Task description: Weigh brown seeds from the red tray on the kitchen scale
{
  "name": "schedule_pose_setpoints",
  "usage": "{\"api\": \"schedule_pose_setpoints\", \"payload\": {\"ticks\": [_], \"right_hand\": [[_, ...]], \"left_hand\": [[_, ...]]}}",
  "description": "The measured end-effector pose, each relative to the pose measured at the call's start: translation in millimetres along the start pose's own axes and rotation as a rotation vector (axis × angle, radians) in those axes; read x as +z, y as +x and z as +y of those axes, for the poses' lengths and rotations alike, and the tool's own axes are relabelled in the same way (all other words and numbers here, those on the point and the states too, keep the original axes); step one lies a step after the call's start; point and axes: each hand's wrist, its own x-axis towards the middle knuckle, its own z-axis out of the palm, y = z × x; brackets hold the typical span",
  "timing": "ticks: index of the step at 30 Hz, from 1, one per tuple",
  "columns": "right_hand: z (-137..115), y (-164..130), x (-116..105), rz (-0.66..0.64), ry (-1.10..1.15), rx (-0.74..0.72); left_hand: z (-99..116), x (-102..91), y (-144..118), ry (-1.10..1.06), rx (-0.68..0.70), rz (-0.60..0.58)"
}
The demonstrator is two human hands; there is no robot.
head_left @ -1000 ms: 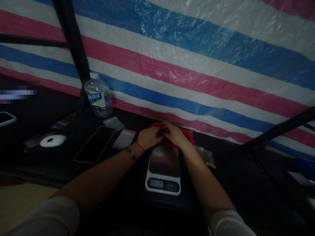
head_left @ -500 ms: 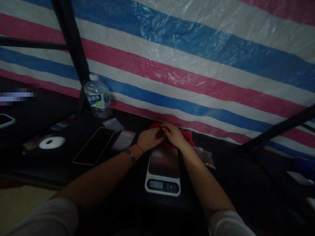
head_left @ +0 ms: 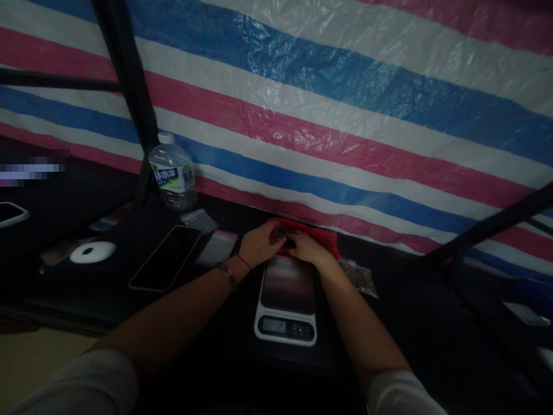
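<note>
Behind the kitchen scale (head_left: 288,285), a red plastic bag (head_left: 330,237) lies on the black table. My left hand (head_left: 258,245) is closed at the bag's left side, gripping its edge; small dark contents show beside the fingers. My right hand (head_left: 310,249) bends over the bag's mouth with curled fingers, their tips hidden in shadow, so whatever they pinch cannot be made out. The white scale has a shiny dark plate and a lit display with faint digits. Small clear bags with brownish bits (head_left: 365,281) lie right of my right wrist.
To the left are a dark phone (head_left: 166,258), a clear zip bag (head_left: 217,246), a smaller clear bag (head_left: 199,220) and a white oval object (head_left: 92,252). A large plastic bottle (head_left: 173,173) stands by a black post (head_left: 129,75). A striped sheet (head_left: 302,121) hangs behind.
My right hand has come down and slightly toward me, its fingers now lower at the bag's mouth. The gap between my hands shows more of the dark contents.
</note>
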Motion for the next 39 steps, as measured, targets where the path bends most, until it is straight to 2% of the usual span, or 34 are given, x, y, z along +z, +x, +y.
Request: {"api": "schedule_pose_setpoints", "payload": {"ticks": [5,16,25,39], "right_hand": [[2.9,0.4,-6.0,0.001,0.002,-0.063],[2.4,-1.2,-11.5,-0.016,-0.04,-0.06],[6.7,0.9,-6.9,-0.007,-0.076,-0.072],[8.3,-0.1,-9.6,-0.018,-0.118,0.022]], "left_hand": [[-5.3,1.3,0.7,-0.005,0.03,0.013],[-9.7,4.9,0.9,-0.003,0.058,0.006],[-8.7,2.6,1.6,0.036,0.076,-0.061],[-8.6,0.1,1.9,0.075,0.108,-0.112]]}}
